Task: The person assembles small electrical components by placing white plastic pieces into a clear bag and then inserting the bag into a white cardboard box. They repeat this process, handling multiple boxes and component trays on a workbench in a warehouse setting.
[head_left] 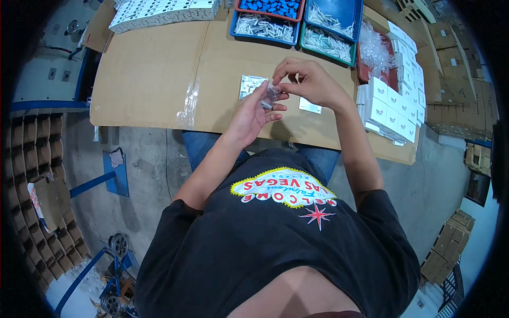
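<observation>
One head-worn fisheye view looks steeply down from above, close over the person's chest, facing the far worktop (148, 74); edges bend.

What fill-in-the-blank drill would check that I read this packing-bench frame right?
1. Both hands, left hand and right hand, hold a small clear ____ between them.
2. The table top is covered with brown ____.
3. The small white boxes are stacked on the person's ____ side.

Missing words: bag; cardboard; right
</observation>
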### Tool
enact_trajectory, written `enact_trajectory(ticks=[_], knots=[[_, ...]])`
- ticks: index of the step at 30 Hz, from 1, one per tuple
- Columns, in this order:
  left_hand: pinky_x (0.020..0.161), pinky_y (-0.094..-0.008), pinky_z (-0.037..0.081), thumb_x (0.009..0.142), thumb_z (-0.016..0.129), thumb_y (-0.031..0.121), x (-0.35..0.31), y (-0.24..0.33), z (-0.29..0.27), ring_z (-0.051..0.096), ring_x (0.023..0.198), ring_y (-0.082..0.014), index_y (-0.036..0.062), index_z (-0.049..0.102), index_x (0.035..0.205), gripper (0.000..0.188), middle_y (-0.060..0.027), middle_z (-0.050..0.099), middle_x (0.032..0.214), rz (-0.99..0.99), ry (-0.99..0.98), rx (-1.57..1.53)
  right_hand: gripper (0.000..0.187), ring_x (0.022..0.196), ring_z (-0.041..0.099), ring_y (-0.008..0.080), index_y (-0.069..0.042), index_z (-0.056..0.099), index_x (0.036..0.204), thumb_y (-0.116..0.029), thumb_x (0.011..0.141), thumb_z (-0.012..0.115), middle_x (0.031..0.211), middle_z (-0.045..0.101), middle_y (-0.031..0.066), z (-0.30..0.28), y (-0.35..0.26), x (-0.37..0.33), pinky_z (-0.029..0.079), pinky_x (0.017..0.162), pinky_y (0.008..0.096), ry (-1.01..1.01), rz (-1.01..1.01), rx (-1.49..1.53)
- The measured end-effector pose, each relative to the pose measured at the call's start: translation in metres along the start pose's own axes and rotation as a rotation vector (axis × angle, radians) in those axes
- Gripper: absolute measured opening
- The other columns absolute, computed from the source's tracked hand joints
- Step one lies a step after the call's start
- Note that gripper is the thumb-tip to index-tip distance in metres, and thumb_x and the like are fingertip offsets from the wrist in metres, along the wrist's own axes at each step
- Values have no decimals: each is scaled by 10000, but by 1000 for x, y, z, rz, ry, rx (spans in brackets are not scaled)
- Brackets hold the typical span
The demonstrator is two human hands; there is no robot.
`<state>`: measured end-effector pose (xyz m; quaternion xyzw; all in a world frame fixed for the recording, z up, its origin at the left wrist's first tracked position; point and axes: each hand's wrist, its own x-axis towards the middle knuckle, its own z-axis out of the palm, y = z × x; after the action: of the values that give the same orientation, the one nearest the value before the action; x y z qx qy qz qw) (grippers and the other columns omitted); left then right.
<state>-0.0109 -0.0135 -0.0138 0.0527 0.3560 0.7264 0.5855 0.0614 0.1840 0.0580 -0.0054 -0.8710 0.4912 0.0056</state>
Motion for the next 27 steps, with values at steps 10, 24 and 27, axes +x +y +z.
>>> enact_trajectory(ticks=[10,24,27], knots=[[839,-337,567,1077,465,505,-1,0,3,694,979,-182,111,573,1294,463,-75,692,1139,15,17,-13,225,1059,646,174,34,726,1006,-154,1008,603,1345,620,116,1,2,5,542,894,315,-128,39,109],[855,-359,563,1093,429,492,4,-5,-4,686,1001,-201,131,561,1306,439,-49,678,1150,12,-1,-44,432,1045,646,170,41,717,1124,-338,1090,513,1251,691,119,21,20,9,514,922,333,-202,94,330],[848,-335,545,1088,436,507,6,-7,-7,664,981,-170,124,571,1305,460,-35,673,1130,21,7,-36,428,1012,641,150,10,718,1174,-356,1094,510,1142,723,88,23,26,9,515,903,342,-177,120,354]])
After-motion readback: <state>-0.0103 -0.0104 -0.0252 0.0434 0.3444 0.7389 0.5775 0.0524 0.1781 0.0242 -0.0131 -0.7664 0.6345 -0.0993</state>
